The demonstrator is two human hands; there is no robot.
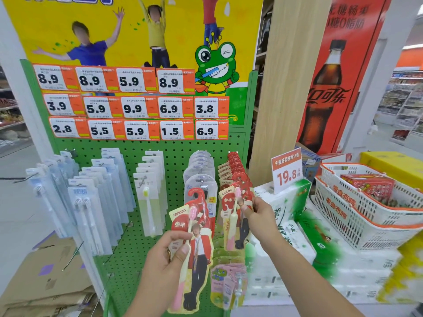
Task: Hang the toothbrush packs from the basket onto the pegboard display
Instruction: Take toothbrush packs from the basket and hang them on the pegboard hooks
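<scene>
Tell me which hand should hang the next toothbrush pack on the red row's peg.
Probably the right hand: it already pinches the front pack of the red row. The left hand grips the loose pack lower down.

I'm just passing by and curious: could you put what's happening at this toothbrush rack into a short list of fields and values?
place: shop aisle, green pegboard with price tags above
left hand: grips a red canban toothbrush pack, held free in front of the board
right hand: pinches the front pack of the red row hanging on a peg
other stock: clear and pale blue packs on pegs to the left
basket: white and orange, to the right on stacked tissue packs
task state: held pack not yet hung
</scene>
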